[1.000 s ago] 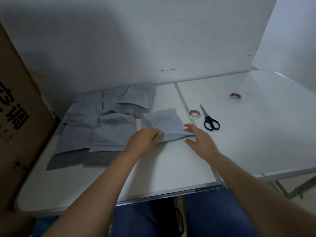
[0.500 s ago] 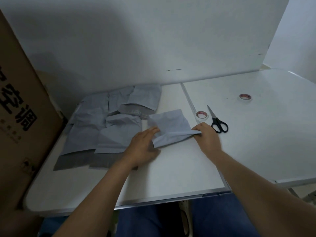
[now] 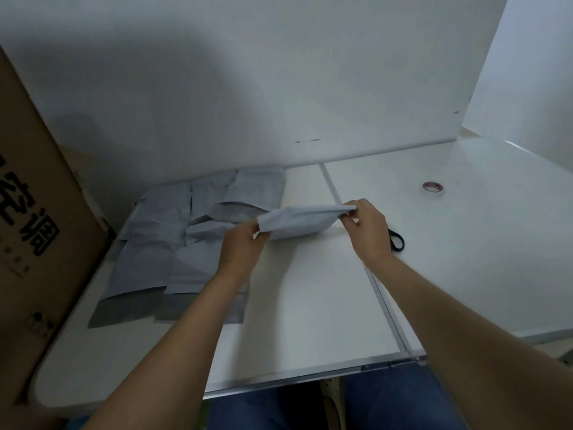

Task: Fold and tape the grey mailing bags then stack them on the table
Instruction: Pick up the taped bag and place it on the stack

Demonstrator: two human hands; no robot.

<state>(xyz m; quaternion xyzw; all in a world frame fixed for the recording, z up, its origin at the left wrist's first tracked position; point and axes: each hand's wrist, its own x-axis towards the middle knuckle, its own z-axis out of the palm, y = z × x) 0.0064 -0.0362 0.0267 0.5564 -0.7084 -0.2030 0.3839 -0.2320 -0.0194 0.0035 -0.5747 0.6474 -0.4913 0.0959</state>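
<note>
A folded grey mailing bag is held just above the white table, folded edge uppermost. My left hand pinches its left corner. My right hand pinches its right corner. Several other grey mailing bags lie flat and overlapping on the left part of the table, partly under my left forearm. A tape roll lies on the table's right half. Black scissors sit behind my right hand, mostly hidden by it.
A big brown cardboard box stands against the table's left end. A white wall panel closes off the back. The table's centre seam runs from back to front under my right forearm.
Both hands have lifted the folded bag off the table and raised it. The second tape roll beside the scissors is now hidden behind the bag and my right hand.
</note>
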